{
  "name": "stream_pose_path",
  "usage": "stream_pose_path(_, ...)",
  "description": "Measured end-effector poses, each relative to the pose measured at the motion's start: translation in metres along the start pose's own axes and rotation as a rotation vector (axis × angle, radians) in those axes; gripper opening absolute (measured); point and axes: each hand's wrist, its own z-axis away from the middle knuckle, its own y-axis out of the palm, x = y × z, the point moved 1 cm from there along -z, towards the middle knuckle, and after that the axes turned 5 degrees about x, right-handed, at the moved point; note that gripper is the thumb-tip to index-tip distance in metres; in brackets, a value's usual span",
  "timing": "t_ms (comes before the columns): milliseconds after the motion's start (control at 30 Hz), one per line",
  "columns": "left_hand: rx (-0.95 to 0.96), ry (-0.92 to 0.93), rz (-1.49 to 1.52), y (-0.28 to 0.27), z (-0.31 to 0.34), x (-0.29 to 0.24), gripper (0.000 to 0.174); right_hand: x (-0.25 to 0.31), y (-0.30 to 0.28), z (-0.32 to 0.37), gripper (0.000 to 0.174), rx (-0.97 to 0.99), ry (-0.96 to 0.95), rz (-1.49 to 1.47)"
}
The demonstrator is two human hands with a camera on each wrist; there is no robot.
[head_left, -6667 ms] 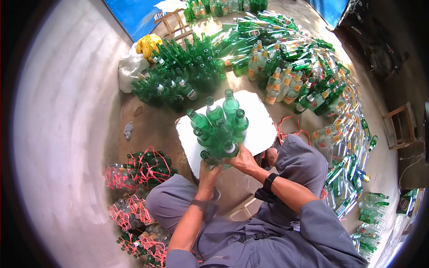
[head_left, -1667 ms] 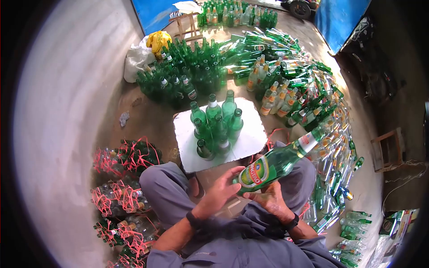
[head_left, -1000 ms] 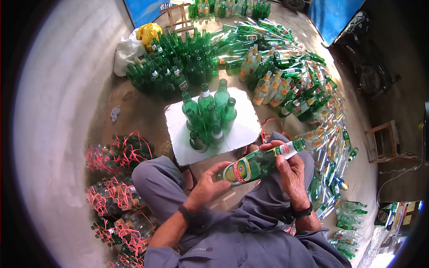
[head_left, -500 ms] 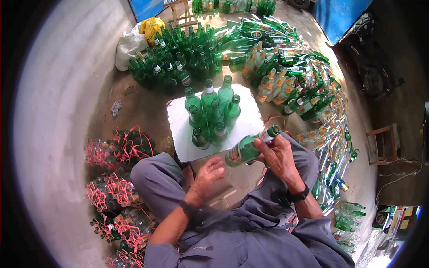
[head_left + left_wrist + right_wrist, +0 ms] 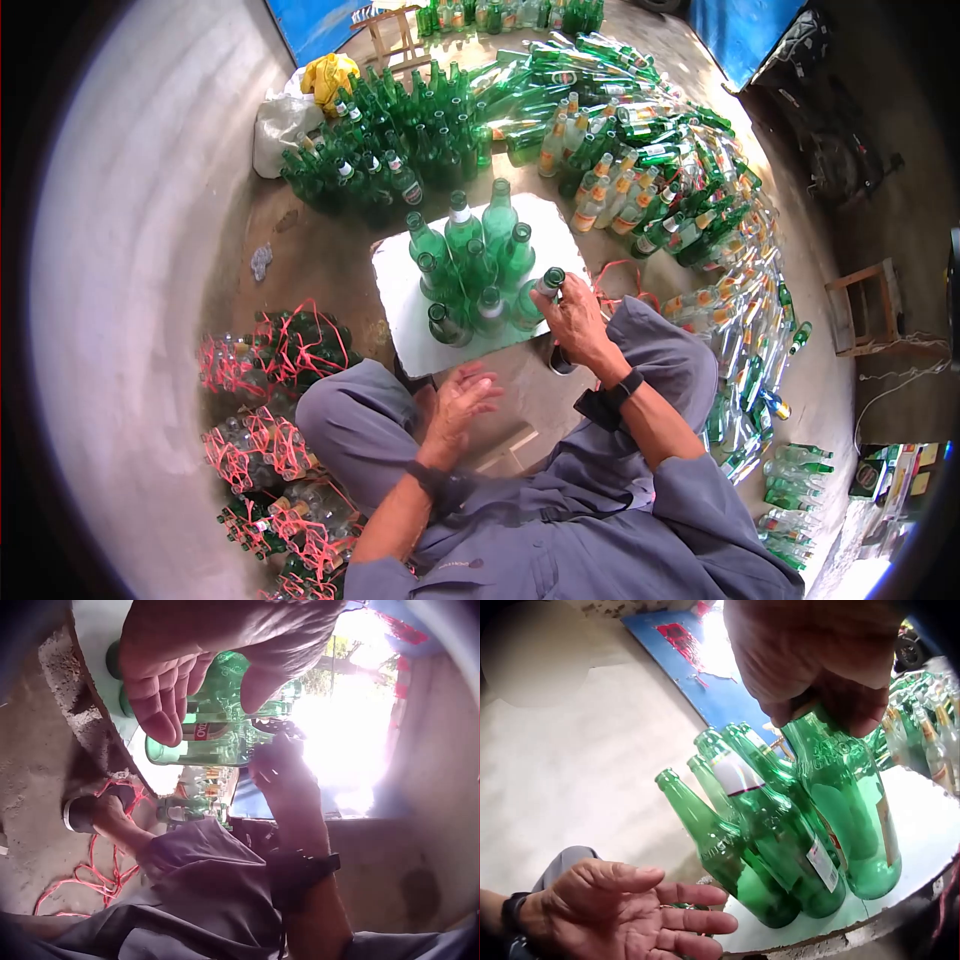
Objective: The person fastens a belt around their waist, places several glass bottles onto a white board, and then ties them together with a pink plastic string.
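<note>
On a white board [image 5: 395,290] stands a tight cluster of upright green beer bottles [image 5: 465,228]. My right hand [image 5: 580,322] grips the neck of another green beer bottle [image 5: 855,817], which is upright at the board's front right corner, beside the cluster. In the right wrist view its base is close over the board surface, and part of its label faces right. Short of the board's front edge is my left hand [image 5: 462,402], palm turned inward and fingers loosely extended, holding nothing. It is apart from the bottles.
Many standing green bottles [image 5: 430,140] fill the back left. A large heap of lying bottles [image 5: 690,150] curves along the right. Bundles tied with red string [image 5: 265,440] lie at the left. A wooden frame [image 5: 865,305] stands far right.
The labelled beer bottle was held tilted in both hands over the lap. My left hand has let go of it, and my right hand has carried it forward and upright to the board.
</note>
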Motion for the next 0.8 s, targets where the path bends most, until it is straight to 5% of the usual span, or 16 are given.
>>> stream_pose_path(367,-0.094,0.071,-0.012,-0.004,-0.013,0.005,0.065,-0.009,0.014,-0.011,0.027,-0.046,-0.074,-0.023)
stream_pose_path(800,-0.192,0.111,0.000,-0.002,-0.020,-0.006,0.067,-0.008,0.023,0.000,0.043,-0.055,-0.041,-0.029)
